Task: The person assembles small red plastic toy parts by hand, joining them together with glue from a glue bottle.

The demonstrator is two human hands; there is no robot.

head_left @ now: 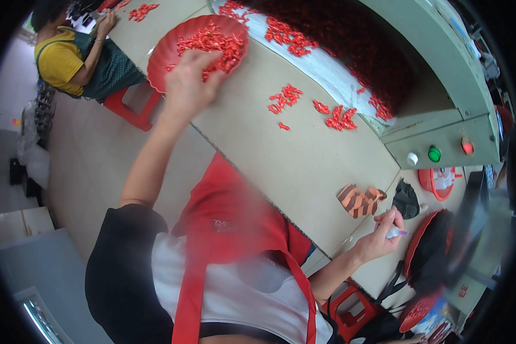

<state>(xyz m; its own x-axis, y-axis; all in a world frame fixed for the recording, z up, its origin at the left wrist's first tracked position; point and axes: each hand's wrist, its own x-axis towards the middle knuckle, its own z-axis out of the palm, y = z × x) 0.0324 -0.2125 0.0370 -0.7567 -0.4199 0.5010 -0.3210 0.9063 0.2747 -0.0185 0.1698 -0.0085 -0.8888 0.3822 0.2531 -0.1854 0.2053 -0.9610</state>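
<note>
My left hand point(192, 85) reaches over a red scalloped bowl point(159, 54) at the upper left, thumb and fingers apart and somewhat blurred. Small shiny red pieces point(226, 49) are heaped in the bowl beside and under the fingers; their exact kind is too small to make out. At the lower right, my right hand point(382, 238) is closed around a small whitish bottle point(393, 232) with a purple tip. A striped orange-and-brown cloth piece point(361, 200) lies just beyond that hand, next to a crumpled black cloth point(406, 199).
Loose red pieces point(341, 118) lie on the pale table point(304, 166) near a greenish machine housing point(441, 132) with buttons, and a white sheet carries more. A person in a yellow top point(63, 60) works at the far left. Red baskets point(438, 183) and a red stool point(132, 109) stand around.
</note>
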